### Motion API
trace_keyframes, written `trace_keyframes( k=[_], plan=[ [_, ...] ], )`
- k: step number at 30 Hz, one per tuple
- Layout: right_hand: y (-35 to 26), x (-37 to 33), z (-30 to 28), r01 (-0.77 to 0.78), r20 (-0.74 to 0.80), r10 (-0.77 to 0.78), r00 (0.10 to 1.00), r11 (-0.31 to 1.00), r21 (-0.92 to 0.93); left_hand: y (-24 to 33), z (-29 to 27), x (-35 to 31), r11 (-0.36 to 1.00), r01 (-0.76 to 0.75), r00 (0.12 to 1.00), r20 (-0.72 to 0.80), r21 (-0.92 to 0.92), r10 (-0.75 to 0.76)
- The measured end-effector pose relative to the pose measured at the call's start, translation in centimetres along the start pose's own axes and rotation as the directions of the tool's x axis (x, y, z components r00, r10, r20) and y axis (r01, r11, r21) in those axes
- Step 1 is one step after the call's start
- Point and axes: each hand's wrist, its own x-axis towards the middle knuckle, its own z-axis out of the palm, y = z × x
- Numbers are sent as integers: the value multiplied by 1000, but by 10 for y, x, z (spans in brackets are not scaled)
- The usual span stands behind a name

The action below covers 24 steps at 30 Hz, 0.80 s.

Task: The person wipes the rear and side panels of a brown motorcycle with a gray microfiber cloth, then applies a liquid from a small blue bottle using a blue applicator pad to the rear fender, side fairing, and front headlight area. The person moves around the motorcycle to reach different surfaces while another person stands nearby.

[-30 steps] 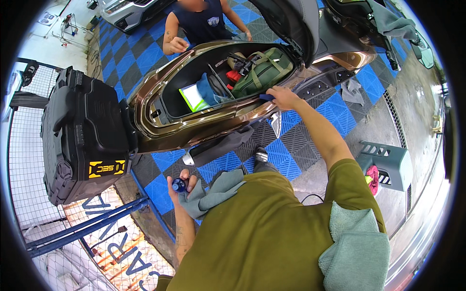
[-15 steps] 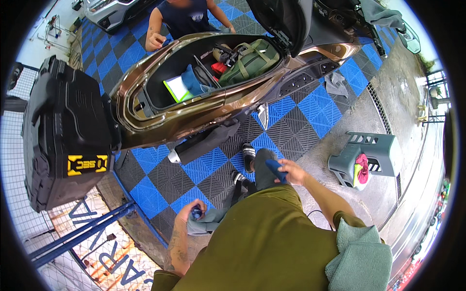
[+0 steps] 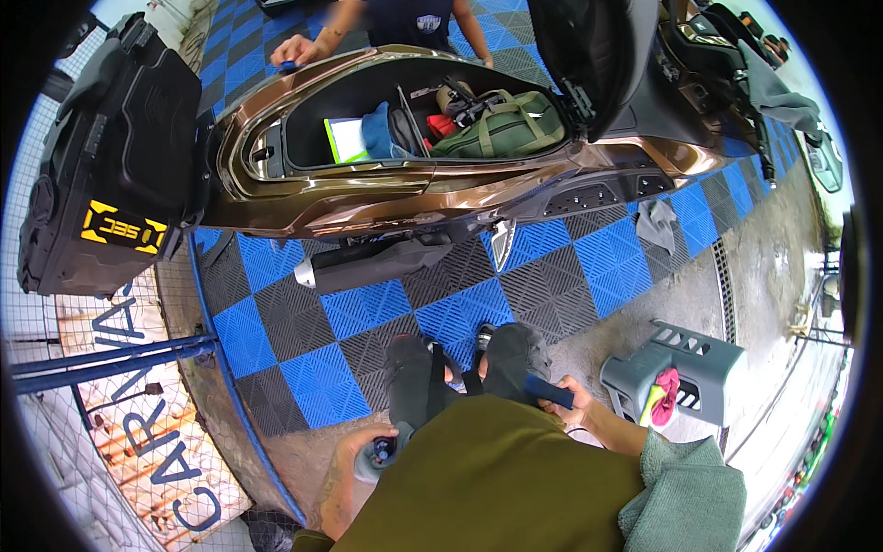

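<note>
Blue and black floor tiles (image 3: 368,313) fill mid-frame beneath a brown scooter (image 3: 368,198), while at lower centre the left hand (image 3: 363,451) grasps a small bottle (image 3: 379,453) and the right hand (image 3: 570,405) grips a dark blue pad (image 3: 549,392), which might slip onto gritty flooring.

Bright, even daylight here, soft shadows pooling under the brown scooter (image 3: 386,198). Glossy highlights streak its bodywork. Fisheye bends the blue-and-black floor tiles (image 3: 368,322) hard toward the black rim; the centre is sharp, the edges smear.
</note>
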Motion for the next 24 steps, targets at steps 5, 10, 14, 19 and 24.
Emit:
trace_keyframes(
  k=[5,10,14,19,24],
  plan=[
    [-95,55,18,-119,-144,14,989,649,-752,-29,-1,83,954,-146,986,42,-262,162],
    [-166,139,39,-48,-33,46,998,365,-930,-86,1,242,747,-350,878,81,-565,473],
    [-180,225,23,74,132,154,979,334,-940,-123,17,363,495,-437,790,-57,-751,611],
    [-172,299,-19,78,184,203,962,441,-894,-105,-5,458,298,-386,798,-153,-873,583],
    [-154,324,-25,329,387,-50,921,632,-702,-23,-19,457,369,-383,785,-88,-847,613]
  ],
)
